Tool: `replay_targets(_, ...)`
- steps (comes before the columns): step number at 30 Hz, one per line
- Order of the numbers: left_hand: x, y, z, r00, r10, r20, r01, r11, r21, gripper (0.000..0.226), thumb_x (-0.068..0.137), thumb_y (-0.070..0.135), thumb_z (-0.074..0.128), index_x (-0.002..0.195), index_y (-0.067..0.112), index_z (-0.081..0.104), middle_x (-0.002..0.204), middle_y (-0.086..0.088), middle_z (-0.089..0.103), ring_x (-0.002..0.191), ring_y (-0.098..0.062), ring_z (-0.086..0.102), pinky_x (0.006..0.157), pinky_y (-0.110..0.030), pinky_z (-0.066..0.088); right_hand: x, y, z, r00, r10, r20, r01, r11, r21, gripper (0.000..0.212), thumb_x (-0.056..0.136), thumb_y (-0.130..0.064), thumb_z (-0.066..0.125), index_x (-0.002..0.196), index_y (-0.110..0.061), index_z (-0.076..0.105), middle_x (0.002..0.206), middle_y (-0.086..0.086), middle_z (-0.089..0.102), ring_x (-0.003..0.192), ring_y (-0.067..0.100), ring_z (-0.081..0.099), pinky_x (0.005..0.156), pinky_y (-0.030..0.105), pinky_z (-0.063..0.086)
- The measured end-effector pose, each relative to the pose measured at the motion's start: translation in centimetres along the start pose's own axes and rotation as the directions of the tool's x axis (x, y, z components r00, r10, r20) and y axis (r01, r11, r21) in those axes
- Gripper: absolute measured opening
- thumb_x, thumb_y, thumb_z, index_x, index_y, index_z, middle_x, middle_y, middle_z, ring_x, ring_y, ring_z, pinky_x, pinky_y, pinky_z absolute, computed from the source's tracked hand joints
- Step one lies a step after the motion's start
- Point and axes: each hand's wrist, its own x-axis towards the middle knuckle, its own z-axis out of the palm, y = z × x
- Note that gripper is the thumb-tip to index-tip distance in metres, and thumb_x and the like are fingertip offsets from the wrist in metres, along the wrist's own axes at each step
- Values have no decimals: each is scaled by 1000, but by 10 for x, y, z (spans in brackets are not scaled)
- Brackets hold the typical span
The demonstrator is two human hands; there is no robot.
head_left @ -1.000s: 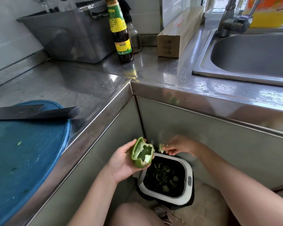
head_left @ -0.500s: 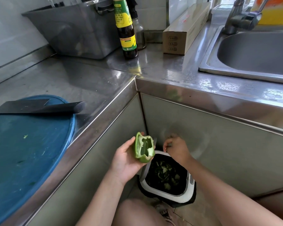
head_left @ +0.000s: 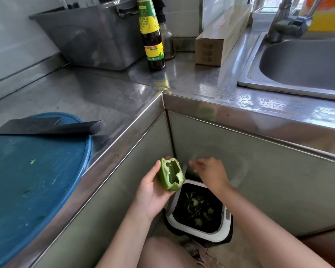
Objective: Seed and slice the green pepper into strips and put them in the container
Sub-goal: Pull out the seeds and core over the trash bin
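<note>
Hollowed green bell pepper (head_left: 170, 176): long axis runs roughly near to far, slightly tilted. The jagged cut opening faces right and up, with the pale inner wall visible. It sits below the stainless steel counter (head_left: 114, 93) edge, over the left rim of the white-rimmed black waste bin (head_left: 227, 225) on the floor.

Left hand (head_left: 153, 194): palm up, cradles the pepper from the left, thumb against its far left side, fingers curled beneath.

Right hand (head_left: 213, 174): just right of the pepper and apart from it, above the bin. Its fingers are motion-blurred, loosely spread and pointing left; nothing seen in them.

Green scraps lie in the bin. 1 dark cleaver (head_left: 46, 127) rests on the round blue cutting board (head_left: 27, 180), far left.
</note>
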Motion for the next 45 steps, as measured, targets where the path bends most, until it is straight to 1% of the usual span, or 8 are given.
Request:
replay_targets(5, 3, -5, -3, 995, 91, 40, -95, 991, 99, 42, 78, 16, 58, 120, 17, 56, 113, -9, 64, 98, -24, 64, 98, -46, 41, -23, -31, -25, 999, -31, 13, 29, 985, 169, 28, 80, -44, 69, 94, -20, 72, 80, -10, 68, 74, 0, 62, 64, 10, 45)
replay_targets(10, 0, -9, -3, 989, 116, 94, -130, 978, 162, 50, 70, 6, 66, 119, 7, 56, 97, -14, 63, 86, -24, 65, 75, -41, 54, -40, -53, -30, 993, -84, 83, 83, 996, 13, 27, 78, -38, 73, 96, -17, 70, 83, -2, 69, 77, 11, 64, 72, 27, 54)
replay_targets(19, -13, -11, -2, 979, 97, 178, -132, 972, 193, 63, 57, 11, 72, 118, 14, 56, 104, -12, 62, 93, -26, 62, 87, -44, 44, -53, -72, -27, 977, -209, 30, 209, 937, -278, 13, 85, -21, 59, 91, -12, 65, 88, 3, 65, 80, 25, 61, 69, 33, 49)
replay_targets(27, -18, -7, 0, 964, 113, 240, -151, 978, 146, 66, 48, 16, 86, 110, 15, 63, 103, -11, 60, 96, -25, 58, 94, -47, 39, -51, -72, -39, 997, -75, 36, 70, 989, 131, 12, 79, -9, 72, 86, -17, 78, 78, -2, 73, 71, 7, 66, 65, 12, 50)
replay_targets(33, -21, -1, 5, 959, 123, 256, -164, 976, 146, 63, 49, 15, 85, 109, 16, 64, 104, -11, 62, 95, -25, 63, 88, -43, 48, -49, -72, -47, 998, -46, 41, 31, 950, 311, 13, 73, -7, 78, 78, -19, 78, 65, -5, 72, 60, 0, 65, 62, 14, 53)
replay_targets(37, -23, 5, 10, 942, 168, 289, -177, 984, 4, 63, 44, 17, 89, 103, 15, 68, 100, -11, 65, 95, -27, 64, 86, -46, 52, -46, -75, -53, 990, 82, 114, -137, 758, 638, 12, 72, -4, 79, 73, -15, 75, 63, 3, 71, 61, 15, 69, 67, 25, 59)
replay_targets(42, -22, 8, 13, 931, 215, 296, -186, 975, -123, 62, 44, 16, 90, 103, 16, 70, 103, -12, 64, 101, -30, 63, 101, -51, 38, -46, -72, -50, 964, 205, 169, -249, 472, 846, 8, 75, -1, 74, 78, -8, 73, 68, 6, 73, 66, 14, 70, 63, 20, 57)
replay_targets(45, -24, 11, 8, 937, 212, 279, -187, 976, -113, 68, 41, 17, 91, 105, 22, 71, 109, -12, 66, 104, -31, 63, 97, -58, 40, -42, -62, -49, 958, 256, 128, -237, 457, 857, 7, 77, -4, 73, 83, -7, 73, 69, 6, 73, 66, 14, 70, 62, 20, 56)
